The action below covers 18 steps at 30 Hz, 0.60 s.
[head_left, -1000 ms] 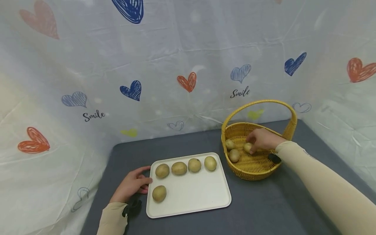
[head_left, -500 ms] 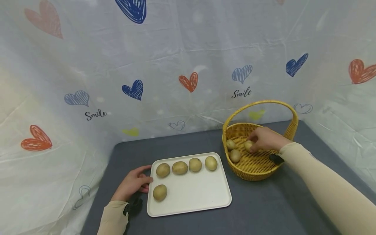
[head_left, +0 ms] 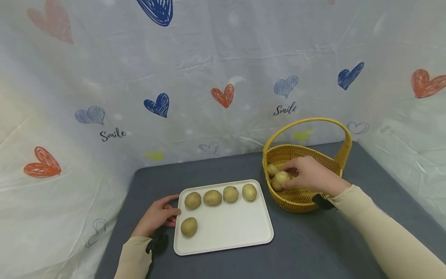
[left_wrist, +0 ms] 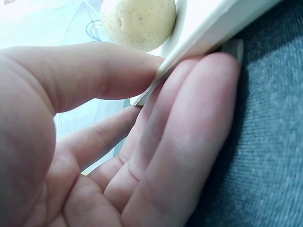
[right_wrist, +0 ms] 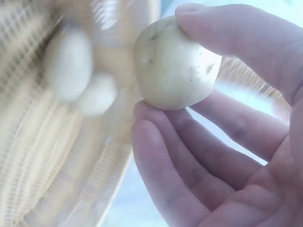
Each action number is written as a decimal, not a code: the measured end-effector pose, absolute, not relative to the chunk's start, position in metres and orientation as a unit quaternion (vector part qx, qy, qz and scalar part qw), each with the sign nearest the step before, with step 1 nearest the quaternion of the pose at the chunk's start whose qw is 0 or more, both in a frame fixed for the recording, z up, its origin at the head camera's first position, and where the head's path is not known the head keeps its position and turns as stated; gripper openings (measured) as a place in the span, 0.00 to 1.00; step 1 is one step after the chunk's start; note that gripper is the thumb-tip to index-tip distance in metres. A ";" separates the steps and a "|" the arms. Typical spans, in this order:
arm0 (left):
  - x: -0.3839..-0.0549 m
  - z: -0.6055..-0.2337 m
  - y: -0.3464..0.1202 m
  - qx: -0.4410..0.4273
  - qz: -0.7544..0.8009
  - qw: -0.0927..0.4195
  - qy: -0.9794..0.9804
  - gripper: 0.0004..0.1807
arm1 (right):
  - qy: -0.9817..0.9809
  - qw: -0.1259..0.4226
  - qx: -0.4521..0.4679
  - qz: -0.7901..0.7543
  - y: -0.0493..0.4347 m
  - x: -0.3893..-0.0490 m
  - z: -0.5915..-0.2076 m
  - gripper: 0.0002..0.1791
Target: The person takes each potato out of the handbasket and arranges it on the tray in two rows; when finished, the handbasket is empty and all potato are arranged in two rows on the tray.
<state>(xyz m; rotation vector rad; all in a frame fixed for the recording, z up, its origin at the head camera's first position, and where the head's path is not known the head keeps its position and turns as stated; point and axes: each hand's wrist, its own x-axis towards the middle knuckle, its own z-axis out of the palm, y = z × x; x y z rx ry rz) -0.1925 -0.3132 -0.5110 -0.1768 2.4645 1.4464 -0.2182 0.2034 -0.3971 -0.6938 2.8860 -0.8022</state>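
Note:
My right hand [head_left: 313,176] pinches a potato [right_wrist: 177,64] between thumb and fingertips, over the left part of the yellow wicker basket [head_left: 299,205]. Two more potatoes lie in the basket, partly hidden behind the held one in the head view; the right wrist view shows that pair blurred. At the left edge of a white rectangular tray [head_left: 233,228], my left hand [head_left: 156,217] grips the rim, thumb on top and fingers beneath, as the left wrist view shows. Several potatoes sit in a row along the tray's far side, and a single potato [head_left: 189,227] lies near its left edge.
A dark grey cloth covers the table [head_left: 216,267]. The basket's tall arched handle [head_left: 310,119] rises above its opening. Behind the table hangs a white curtain [head_left: 188,69] printed with hearts.
My right hand has lifted the potato off the basket's bottom and carried it left and toward me, over the other two. My left hand stays at the tray's edge.

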 end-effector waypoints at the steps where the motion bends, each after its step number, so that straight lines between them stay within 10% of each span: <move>1: -0.193 -0.511 -0.313 -0.059 0.499 0.138 0.853 0.38 | 0.936 0.029 -0.229 -0.266 0.198 -0.214 -0.397 0.23; 18: -0.191 -0.509 -0.315 -0.045 0.506 0.128 0.852 0.38 | 0.886 0.032 -0.319 -0.335 0.075 -0.186 -0.448 0.19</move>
